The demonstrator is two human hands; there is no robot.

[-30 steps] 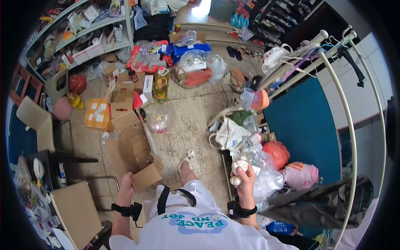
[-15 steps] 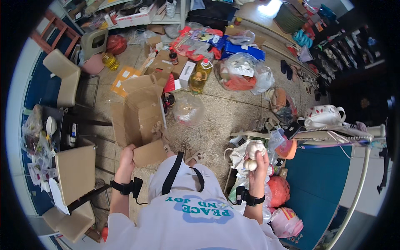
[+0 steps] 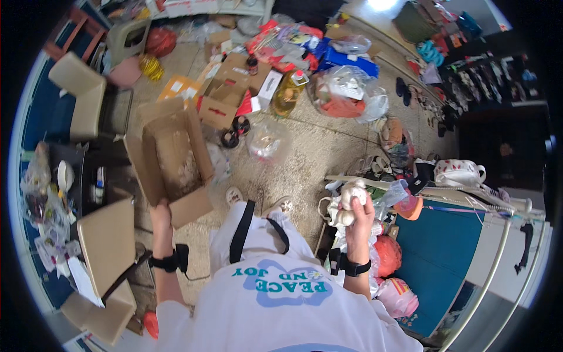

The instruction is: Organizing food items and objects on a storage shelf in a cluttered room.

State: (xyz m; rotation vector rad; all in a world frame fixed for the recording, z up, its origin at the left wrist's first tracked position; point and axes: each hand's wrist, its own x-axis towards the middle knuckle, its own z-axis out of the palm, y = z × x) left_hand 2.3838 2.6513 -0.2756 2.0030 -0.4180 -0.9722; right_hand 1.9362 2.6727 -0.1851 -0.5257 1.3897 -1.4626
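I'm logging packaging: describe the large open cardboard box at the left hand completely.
The brown cardboard box is oblong and open-topped, a near flap folded outward. Pale marks inside are too blurred to identify. It lies at front left, its mouth toward the camera, its near edge held by the left hand.

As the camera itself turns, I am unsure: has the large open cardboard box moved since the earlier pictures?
Yes. Against the standing oil bottle, the cardboard box has shifted left, widening the gap between them.

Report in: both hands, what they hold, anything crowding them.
Left hand gripping cardboard box, near edge. Right hand holding white garlic bulbs, apart from box. Nearby: tan chair at left, red bag at right.
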